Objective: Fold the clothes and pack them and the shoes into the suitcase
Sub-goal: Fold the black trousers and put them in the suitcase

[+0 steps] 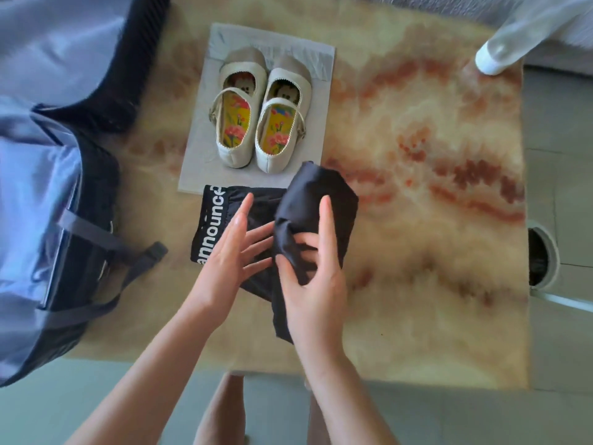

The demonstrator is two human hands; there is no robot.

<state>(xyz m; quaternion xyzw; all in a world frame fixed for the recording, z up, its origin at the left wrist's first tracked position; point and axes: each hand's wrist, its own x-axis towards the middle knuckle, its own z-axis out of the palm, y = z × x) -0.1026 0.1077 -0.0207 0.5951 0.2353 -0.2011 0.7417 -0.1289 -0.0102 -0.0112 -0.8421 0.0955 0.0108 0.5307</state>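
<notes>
While the fold is only half made, the black shorts (316, 194) lie on the rug (417, 220) just in front of the person, directly under both hands. The waistband (211, 223), printed with white lettering, marks the 9 o'clock end and runs roughly from 12 to 6. The leg end at 3 o'clock is turned up and over into a loose flap.

The right hand (316, 284) pinches this flap between thumb and curled fingers, with the index finger extended toward 12 along the cloth. The left hand (231, 255) is flat, fingers straight and slightly spread, over the flat half near the waistband; whether it presses the fabric or hovers just above it cannot be told. The hands are close together, their fingertips nearly meeting over the fold line.

Judged step: carry the flap from 3 toward 9 along the garment's long axis, the right hand leading and the left steadying.

At 12 o'clock, just beyond the shorts, a pair of cream strap shoes (237, 123) with floral insoles stands side by side, toes toward 12, on a grey board (199, 162). The board's near edge lies just beside the waistband. At 9 o'clock lies the open suitcase (38, 175), blue-lined with grey straps (96, 236). The left hand is the nearer one for packing. Neither shorts nor shoes are in the suitcase yet.
</notes>
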